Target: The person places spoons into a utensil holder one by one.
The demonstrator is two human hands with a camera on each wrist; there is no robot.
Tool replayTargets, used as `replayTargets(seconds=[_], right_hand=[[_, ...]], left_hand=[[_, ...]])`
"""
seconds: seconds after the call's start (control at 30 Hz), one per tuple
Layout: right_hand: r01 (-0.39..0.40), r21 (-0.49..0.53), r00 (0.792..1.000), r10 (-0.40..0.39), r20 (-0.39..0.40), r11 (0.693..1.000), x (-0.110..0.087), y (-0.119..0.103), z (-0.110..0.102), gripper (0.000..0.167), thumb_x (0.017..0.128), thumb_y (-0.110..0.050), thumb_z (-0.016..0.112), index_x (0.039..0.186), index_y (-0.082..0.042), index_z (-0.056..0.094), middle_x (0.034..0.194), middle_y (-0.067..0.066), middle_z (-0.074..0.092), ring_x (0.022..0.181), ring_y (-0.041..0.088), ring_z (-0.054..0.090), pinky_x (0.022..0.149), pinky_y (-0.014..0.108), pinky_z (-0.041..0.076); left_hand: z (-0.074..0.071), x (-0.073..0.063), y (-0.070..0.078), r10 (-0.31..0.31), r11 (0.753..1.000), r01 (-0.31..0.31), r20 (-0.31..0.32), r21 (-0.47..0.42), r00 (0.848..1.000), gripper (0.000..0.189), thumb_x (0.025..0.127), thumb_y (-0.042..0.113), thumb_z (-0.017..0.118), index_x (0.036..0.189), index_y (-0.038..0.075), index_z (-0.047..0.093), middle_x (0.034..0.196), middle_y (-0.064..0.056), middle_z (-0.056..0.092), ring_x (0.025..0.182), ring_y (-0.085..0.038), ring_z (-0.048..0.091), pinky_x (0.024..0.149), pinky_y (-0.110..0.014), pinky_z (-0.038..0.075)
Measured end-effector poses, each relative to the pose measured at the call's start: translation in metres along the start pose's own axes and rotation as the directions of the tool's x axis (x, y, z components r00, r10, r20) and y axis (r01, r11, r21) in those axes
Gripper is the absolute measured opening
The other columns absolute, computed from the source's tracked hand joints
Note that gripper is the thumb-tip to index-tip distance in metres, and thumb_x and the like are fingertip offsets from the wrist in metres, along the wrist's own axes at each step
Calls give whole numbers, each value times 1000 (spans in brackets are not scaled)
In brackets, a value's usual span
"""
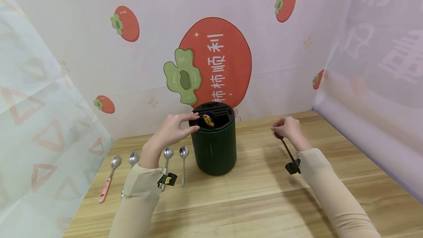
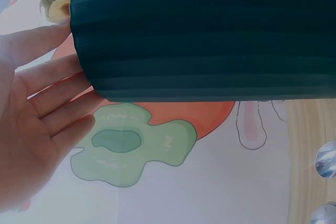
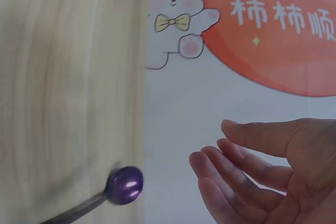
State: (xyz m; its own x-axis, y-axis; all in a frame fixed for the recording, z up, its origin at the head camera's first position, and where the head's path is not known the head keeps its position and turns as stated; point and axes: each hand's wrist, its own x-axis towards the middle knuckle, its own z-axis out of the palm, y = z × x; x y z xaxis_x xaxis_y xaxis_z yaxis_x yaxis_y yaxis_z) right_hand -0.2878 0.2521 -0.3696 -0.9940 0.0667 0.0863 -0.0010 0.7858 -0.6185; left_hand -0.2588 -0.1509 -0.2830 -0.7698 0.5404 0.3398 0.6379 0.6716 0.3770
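A dark green ribbed utensil holder (image 1: 214, 150) with a black slotted top stands upright on the table. My left hand (image 1: 172, 129) is at its left rim, thumb and fingers extended. Out of the top opening shows the shiny bowl of a spoon (image 1: 209, 119), gold-toned in the left wrist view. To the right, my right hand (image 1: 288, 129) hovers over a spoon with a dark handle and purple bowl (image 3: 125, 185), which lies on the table. In the right wrist view, its fingers are loosely bent, apart from that spoon and holding nothing.
Left of the holder lie several spoons, among them one with a pink handle (image 1: 105, 190) and a small all-metal one (image 1: 183, 164). The wooden table (image 1: 211, 208) is backed by a pale cloth (image 1: 152, 65) with persimmon prints.
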Motion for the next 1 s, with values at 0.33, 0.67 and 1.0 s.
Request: replayTargets(seconds=[0.33, 0.67, 1.0], right_hand=[[-11, -65, 1000, 9, -25, 998, 1, 18, 2, 25, 86, -23, 67, 98, -1, 71, 95, 17, 71, 86, 32, 63, 72, 42, 49], [-81, -110, 996, 84, 26, 991, 3, 36, 5, 25, 85, -24, 68, 94, -1, 69, 94, 18, 69, 84, 30, 62, 69, 40, 49], [-97, -73, 994, 101, 43, 993, -3, 45, 7, 23, 83, -19, 69, 93, 2, 68, 86, 14, 67, 76, 23, 60, 61, 32, 47]], left_hand=[[-1, 0, 0, 3, 1000, -3, -1, -4, 1000, 42, 91, 33, 63, 127, 12, 62, 129, -2, 62, 127, -22, 51, 102, -43, 43], [0, 1, -1, 5, 1000, -5, 1, 2, 1000, 42, 91, 33, 63, 127, 11, 62, 129, -2, 61, 127, -22, 50, 102, -43, 43], [0, 0, 0, 4, 1000, -4, 4, -2, 1000, 41, 91, 32, 63, 127, 12, 61, 130, -3, 61, 128, -23, 50, 103, -44, 42]])
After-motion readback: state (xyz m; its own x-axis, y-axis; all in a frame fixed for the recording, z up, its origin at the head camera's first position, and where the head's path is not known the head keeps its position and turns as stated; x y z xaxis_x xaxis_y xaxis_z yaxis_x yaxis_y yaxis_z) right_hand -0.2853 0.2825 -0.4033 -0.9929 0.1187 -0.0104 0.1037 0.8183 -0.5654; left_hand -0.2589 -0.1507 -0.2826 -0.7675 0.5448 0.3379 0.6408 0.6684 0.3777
